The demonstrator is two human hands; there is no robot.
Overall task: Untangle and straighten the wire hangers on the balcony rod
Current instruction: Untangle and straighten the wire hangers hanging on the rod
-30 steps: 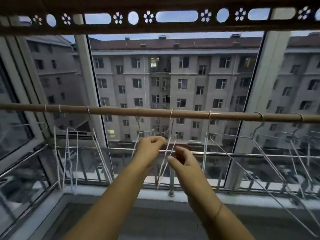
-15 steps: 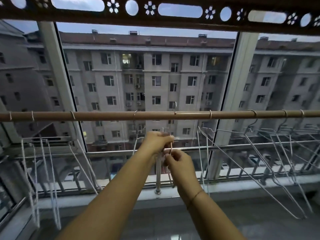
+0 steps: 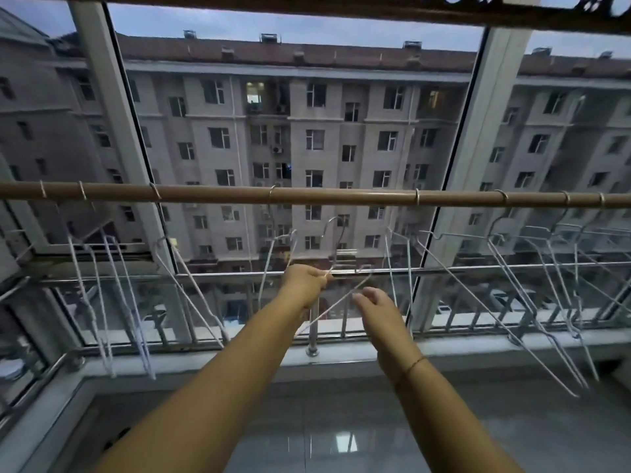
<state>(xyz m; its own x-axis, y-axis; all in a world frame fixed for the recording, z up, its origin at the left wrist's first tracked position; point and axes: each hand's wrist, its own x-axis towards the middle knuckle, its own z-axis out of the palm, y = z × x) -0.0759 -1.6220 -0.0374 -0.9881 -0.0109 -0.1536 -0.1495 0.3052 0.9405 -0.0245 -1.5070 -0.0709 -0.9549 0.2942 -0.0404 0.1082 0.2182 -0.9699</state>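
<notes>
A brown rod [image 3: 341, 197] runs across the balcony at chest height. Several white wire hangers hang from it: a cluster at the left [image 3: 112, 302], one next to my left hand [image 3: 273, 264], and a tangled spread at the right [image 3: 532, 302]. My left hand [image 3: 302, 283] is shut on one wire hanger [image 3: 345, 268] that is off the rod, its hook [image 3: 333, 227] standing free below the rod. My right hand [image 3: 375, 303] is just under that hanger's slanted lower wire, fingers apart, holding nothing.
A steel railing [image 3: 444, 273] and glazed window frames [image 3: 478, 165] close the balcony right behind the hangers. A grey sill [image 3: 341, 353] runs below. The tiled floor [image 3: 341, 438] lies beneath my arms. An apartment block stands outside.
The centre hanger has come off the rod and now sits lower in my left hand. My right hand has let go and opened. The view has shifted right.
</notes>
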